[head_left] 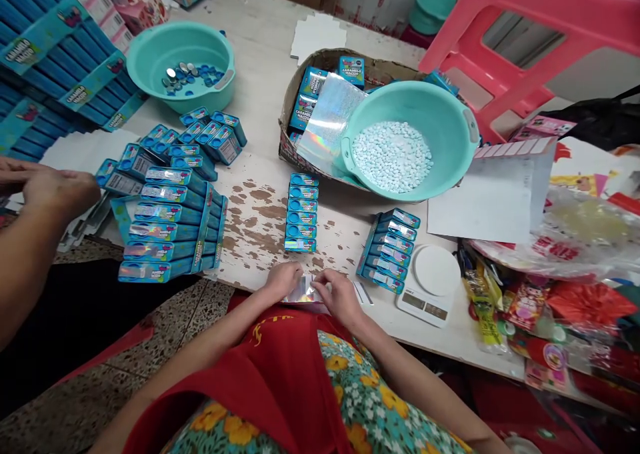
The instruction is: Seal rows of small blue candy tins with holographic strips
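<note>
My left hand point(283, 280) and my right hand point(341, 295) meet at the near edge of the white table point(260, 47). Both are closed on a small shiny holographic sheet point(303, 294) held between them. Just beyond my hands stands a short column of small blue candy boxes point(302, 212). A second slanted row of blue boxes point(389, 249) lies to the right of it, beside a white kitchen scale point(430, 285).
A teal basin of white candies point(453, 127) sits in a cardboard tray with a holographic sheet stack point(327, 121). Another teal basin point(150, 54) holds caps. Piled blue boxes point(170, 221) lie left, where another person's hand point(50, 187) reaches. A pink stool point(510, 14) stands far right.
</note>
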Demonstrator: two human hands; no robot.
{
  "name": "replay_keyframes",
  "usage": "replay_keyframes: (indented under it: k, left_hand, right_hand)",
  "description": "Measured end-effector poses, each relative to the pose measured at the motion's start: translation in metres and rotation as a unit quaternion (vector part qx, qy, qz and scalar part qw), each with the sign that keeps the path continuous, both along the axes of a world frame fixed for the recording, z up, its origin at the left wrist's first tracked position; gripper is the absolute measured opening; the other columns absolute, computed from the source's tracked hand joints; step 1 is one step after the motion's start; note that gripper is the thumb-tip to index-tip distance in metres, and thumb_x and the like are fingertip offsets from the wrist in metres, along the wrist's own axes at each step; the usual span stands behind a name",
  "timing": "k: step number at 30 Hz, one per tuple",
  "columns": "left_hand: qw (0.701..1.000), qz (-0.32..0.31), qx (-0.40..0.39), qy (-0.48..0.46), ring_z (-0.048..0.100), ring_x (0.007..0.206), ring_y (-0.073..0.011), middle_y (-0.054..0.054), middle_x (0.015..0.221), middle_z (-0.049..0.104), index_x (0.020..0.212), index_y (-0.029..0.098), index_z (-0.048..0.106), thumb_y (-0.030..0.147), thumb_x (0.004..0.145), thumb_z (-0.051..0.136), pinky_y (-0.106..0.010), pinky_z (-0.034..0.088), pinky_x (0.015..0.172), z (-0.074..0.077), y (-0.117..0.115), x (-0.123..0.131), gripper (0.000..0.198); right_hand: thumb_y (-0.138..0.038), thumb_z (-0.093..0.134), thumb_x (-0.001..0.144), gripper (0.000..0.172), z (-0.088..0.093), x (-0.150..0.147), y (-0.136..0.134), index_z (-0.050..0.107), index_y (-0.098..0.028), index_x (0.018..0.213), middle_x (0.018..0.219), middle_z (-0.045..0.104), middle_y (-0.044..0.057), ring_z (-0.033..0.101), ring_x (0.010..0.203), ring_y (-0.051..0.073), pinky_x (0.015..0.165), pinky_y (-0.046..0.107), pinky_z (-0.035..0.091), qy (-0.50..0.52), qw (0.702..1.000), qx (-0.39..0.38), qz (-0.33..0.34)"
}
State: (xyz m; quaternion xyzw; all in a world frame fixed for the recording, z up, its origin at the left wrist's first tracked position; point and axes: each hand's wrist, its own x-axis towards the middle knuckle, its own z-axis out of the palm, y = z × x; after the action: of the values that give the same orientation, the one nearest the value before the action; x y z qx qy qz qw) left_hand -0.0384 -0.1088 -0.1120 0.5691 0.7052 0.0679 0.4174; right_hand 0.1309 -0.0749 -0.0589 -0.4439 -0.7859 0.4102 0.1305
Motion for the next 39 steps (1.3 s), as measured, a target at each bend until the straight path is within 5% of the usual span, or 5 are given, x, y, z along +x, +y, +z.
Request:
replay_keyframes:
  k: [6,11,17,24,39]
  left_hand:
    - [0.917,0.084,0.068,-0.384,0.056,0.108,-0.0194,-0.008,0.116,0.062,0.117,0.018,0.057,0.04,0.091,0.036,-0.031,0.041,0.092,0.047,0.0,-0.007,0.04]
    - [0.908,0.105,-0.012,-0.406,0.062,0.077,-0.0174,-0.004,0.08,0.066,0.085,0.014,0.064,0.038,0.08,0.055,-0.028,0.047,0.074,0.069,0.003,-0.002,0.027]
    - [0.933,0.18,0.023,-0.311,0.047,0.051,-0.0093,0.004,0.058,0.05,0.09,0.015,0.058,0.034,0.082,0.048,-0.021,0.037,0.051,0.067,0.024,-0.037,0.023]
    - [0.986,0.043,0.123,-0.105,0.045,0.06,-0.0112,0.003,0.067,0.051,0.093,0.018,0.053,0.027,0.085,0.04,-0.021,0.033,0.056,0.064,0.062,-0.089,0.018]
    - [0.984,0.082,0.119,-0.105,0.05,0.063,-0.0133,0.003,0.069,0.052,0.095,0.019,0.047,0.024,0.083,0.04,-0.024,0.039,0.062,0.013,0.061,-0.083,0.014]
  right_hand:
    - [-0.034,0.06,0.081,0.017,0.047,-0.003,0.022,0.056,-0.02,0.073,0.068,0.062,-0.002,0.056,0.064,0.014,0.064,0.026,0.045,0.13,0.979,-0.129,-0.094]
    - [-0.031,0.061,0.079,0.015,0.053,-0.012,0.032,0.056,-0.02,0.072,0.067,0.06,-0.002,0.056,0.063,0.013,0.063,0.025,0.045,0.163,0.968,-0.141,-0.131]
    - [-0.034,0.06,0.079,0.015,0.022,-0.048,0.047,0.058,-0.02,0.072,0.073,0.06,0.0,0.055,0.073,0.016,0.07,0.029,0.045,0.152,0.959,-0.088,-0.222]
    - [-0.035,0.065,0.074,0.017,-0.016,-0.089,0.064,0.061,-0.02,0.067,0.088,0.05,0.004,0.047,0.092,0.022,0.088,0.038,0.037,0.113,0.947,0.034,-0.298]
    - [-0.031,0.065,0.069,0.029,-0.044,-0.088,0.063,0.048,-0.019,0.09,0.094,0.049,0.004,0.05,0.086,0.019,0.079,0.034,0.044,0.118,0.934,0.003,-0.337]
